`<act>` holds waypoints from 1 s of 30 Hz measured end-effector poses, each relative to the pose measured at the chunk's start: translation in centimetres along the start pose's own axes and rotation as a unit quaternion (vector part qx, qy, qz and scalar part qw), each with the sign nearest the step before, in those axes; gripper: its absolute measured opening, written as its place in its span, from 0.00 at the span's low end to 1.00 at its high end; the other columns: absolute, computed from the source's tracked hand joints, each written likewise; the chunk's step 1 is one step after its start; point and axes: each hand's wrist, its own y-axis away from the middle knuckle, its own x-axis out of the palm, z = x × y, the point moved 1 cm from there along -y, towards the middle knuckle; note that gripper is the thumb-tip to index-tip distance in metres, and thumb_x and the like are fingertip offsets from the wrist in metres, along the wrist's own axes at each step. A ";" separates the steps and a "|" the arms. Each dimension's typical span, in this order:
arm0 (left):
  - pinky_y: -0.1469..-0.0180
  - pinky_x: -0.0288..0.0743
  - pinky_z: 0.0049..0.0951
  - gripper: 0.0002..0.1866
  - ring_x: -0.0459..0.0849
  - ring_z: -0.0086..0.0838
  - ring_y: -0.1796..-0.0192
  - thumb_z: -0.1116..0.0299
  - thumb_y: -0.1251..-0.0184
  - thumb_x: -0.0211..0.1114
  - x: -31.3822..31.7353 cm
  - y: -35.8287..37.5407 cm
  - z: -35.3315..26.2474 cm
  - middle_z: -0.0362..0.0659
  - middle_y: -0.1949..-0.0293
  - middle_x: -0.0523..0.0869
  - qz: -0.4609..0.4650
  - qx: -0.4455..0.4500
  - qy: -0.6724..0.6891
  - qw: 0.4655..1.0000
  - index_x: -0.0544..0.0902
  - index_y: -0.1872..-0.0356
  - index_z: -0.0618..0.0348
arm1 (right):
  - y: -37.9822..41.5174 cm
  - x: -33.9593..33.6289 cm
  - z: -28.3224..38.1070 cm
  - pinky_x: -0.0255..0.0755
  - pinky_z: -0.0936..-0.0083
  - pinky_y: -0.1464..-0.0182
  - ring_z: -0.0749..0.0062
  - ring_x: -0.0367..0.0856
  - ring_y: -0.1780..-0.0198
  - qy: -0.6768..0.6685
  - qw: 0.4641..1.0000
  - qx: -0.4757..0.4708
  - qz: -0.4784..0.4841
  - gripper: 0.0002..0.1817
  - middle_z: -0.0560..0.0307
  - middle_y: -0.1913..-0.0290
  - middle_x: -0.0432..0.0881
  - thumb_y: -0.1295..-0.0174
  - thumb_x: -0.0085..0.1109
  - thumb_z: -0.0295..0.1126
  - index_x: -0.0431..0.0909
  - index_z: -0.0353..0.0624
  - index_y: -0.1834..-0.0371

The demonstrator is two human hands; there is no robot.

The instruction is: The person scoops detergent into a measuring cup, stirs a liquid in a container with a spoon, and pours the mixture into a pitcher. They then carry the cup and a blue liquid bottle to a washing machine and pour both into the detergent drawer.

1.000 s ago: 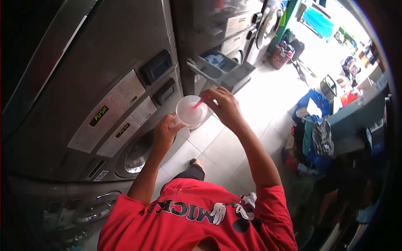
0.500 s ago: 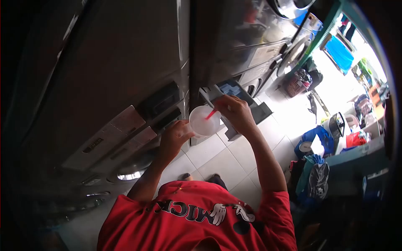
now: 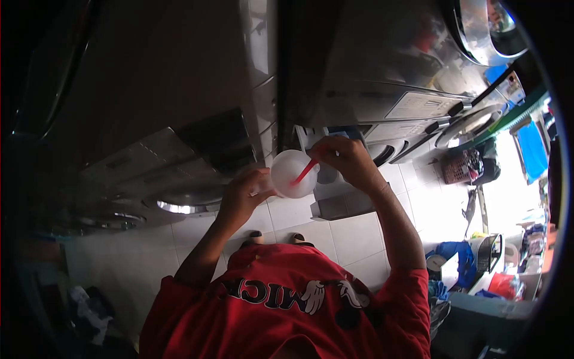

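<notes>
In the head view, my left hand (image 3: 246, 194) is closed on the side of a translucent white cup (image 3: 288, 169), apparently by its handle. My right hand (image 3: 345, 158) pinches a red stirring stick or spoon (image 3: 307, 172), whose lower end dips into the cup. What lies inside the cup is pale and hard to make out. Just beyond and beneath my right hand, a grey detergent drawer (image 3: 344, 206) sticks out from a washing machine. My right hand partly covers the drawer.
Dark machine fronts (image 3: 209, 131) stand close on the left, and more washing machines (image 3: 412, 128) line the right. A laundry basket (image 3: 463, 167) sits on the tiled floor (image 3: 350, 236). Blue cloth or bags (image 3: 457, 263) and a black basket (image 3: 489, 251) are piled at right.
The view has turned, so the machines and drawer appear shifted. Both hands keep their holds on the cup and the red stick, and the stick's end stays inside the cup.
</notes>
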 end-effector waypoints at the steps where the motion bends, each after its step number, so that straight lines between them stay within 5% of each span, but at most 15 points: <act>1: 0.64 0.74 0.26 0.20 0.80 0.29 0.62 0.69 0.50 0.70 0.2 0.2 -0.5 0.43 0.60 0.80 -0.008 -0.007 0.002 1.000 0.75 0.55 0.57 | -0.1 -0.4 -0.3 0.73 0.76 0.60 0.71 0.81 0.63 0.027 0.999 -0.034 0.000 0.07 0.54 0.68 0.81 0.42 0.55 0.28 0.81 0.42 0.62; 10: 0.64 0.74 0.26 0.20 0.81 0.28 0.61 0.73 0.51 0.70 1.6 1.4 -2.7 0.43 0.60 0.81 -0.089 -0.037 -0.029 0.995 0.76 0.55 0.58 | -1.5 -0.8 -2.0 0.74 0.72 0.60 0.66 0.79 0.64 0.004 0.978 -0.206 -0.022 0.07 0.56 0.66 0.80 0.43 0.58 0.32 0.81 0.45 0.63; 17: 0.63 0.75 0.26 0.20 0.81 0.30 0.61 0.72 0.52 0.71 2.4 0.8 -2.7 0.44 0.60 0.81 -0.110 -0.037 -0.036 0.993 0.76 0.55 0.59 | 0.3 -1.6 -2.2 0.74 0.73 0.65 0.65 0.80 0.68 0.040 0.982 -0.186 -0.016 0.07 0.54 0.69 0.80 0.44 0.58 0.30 0.80 0.44 0.63; 25: 0.60 0.77 0.28 0.21 0.82 0.32 0.58 0.71 0.54 0.72 2.5 0.0 -2.2 0.45 0.57 0.80 -0.111 -0.011 -0.077 0.991 0.76 0.56 0.61 | 0.5 -1.3 -2.0 0.72 0.76 0.66 0.69 0.79 0.70 -0.107 0.988 -0.110 0.009 0.07 0.55 0.70 0.79 0.44 0.57 0.30 0.80 0.43 0.64; 30: 0.60 0.77 0.28 0.22 0.82 0.33 0.58 0.71 0.54 0.72 2.3 -0.2 -2.3 0.45 0.57 0.80 -0.103 -0.022 -0.072 0.992 0.76 0.56 0.62 | -0.4 -2.0 -2.9 0.73 0.74 0.65 0.68 0.78 0.69 0.002 0.996 -0.092 -0.009 0.06 0.55 0.69 0.79 0.44 0.58 0.29 0.80 0.44 0.64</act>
